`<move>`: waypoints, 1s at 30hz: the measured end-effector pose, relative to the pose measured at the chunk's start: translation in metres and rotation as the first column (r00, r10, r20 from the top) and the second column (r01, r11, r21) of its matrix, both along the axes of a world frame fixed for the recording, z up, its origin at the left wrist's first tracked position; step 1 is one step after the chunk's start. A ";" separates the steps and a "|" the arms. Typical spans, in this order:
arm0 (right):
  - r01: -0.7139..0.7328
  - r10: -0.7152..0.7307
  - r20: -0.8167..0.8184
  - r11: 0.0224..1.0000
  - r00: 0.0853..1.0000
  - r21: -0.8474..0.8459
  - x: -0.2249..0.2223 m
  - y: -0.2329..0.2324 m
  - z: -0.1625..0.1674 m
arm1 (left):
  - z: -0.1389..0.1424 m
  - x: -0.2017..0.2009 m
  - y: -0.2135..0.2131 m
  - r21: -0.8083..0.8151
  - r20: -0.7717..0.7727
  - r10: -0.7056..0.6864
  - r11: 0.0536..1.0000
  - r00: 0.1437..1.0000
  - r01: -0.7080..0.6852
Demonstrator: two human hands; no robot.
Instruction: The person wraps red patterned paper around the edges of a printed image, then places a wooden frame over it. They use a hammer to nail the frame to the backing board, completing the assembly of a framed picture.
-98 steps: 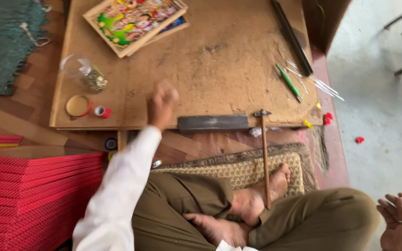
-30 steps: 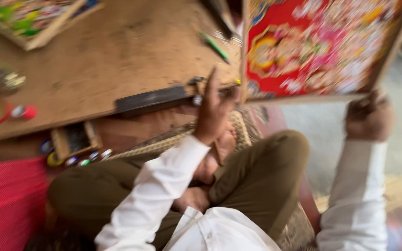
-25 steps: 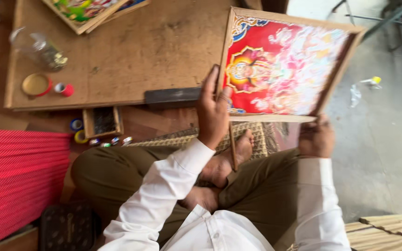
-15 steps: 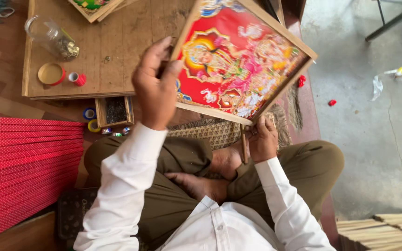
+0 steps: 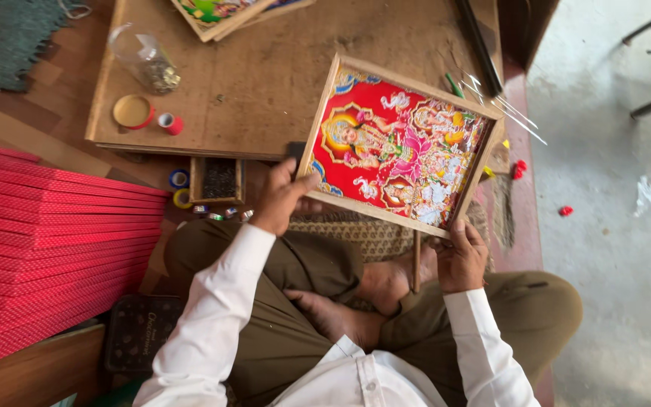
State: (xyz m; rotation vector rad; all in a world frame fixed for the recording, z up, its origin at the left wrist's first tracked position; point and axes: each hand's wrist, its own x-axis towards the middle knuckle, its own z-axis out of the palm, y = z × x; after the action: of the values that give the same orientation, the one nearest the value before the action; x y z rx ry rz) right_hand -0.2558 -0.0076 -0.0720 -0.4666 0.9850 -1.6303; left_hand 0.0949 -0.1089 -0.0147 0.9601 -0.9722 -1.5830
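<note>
A: Holding the framed picture (image 5: 401,147) two-handed? Where?
B: Yes. Left hand (image 5: 280,197) fingers clamp the near-left edge, right hand (image 5: 459,256) fingers the near-right corner; tilted over the surface (image 5: 280,83), long axis left-right.

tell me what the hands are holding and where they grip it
Both hold the wooden-framed red picture: left hand at its near-left corner, right hand at its near-right corner, fingers on the frame edge.

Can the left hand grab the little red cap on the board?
Probably not right away: the left hand is holding the framed picture. The red cap lies in the open, with nothing covering it.
</note>
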 end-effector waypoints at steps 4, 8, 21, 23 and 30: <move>-0.025 0.027 -0.055 0.999 0.998 0.035 0.028 -0.020 0.010 | -0.007 0.026 -0.007 0.134 -0.140 0.201 0.974 0.969 -0.183; -0.264 0.291 -0.721 0.952 0.628 0.155 0.087 -0.015 -0.004 | 0.012 0.064 -0.072 0.076 -0.326 0.388 0.920 0.862 -0.386; -0.278 0.225 -0.958 0.945 0.177 0.171 0.152 -0.032 -0.034 | 0.078 0.132 -0.301 -0.326 0.109 0.790 0.602 0.603 -0.729; -0.264 0.234 -0.954 0.948 0.190 0.180 0.153 -0.032 -0.032 | 0.058 0.124 -0.289 -0.763 0.383 0.920 0.368 0.088 -0.532; -0.293 0.320 -0.930 0.920 0.184 0.259 0.136 -0.018 -0.033 | -0.027 0.016 -0.089 -0.473 0.694 0.279 0.872 0.664 0.127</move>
State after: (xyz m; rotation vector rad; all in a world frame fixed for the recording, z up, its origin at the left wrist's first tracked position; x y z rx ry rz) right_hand -0.1195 -0.0259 -0.1054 -1.7087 1.6527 -0.7798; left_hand 0.1105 -0.1984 -0.0413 1.2827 -1.7767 -0.7349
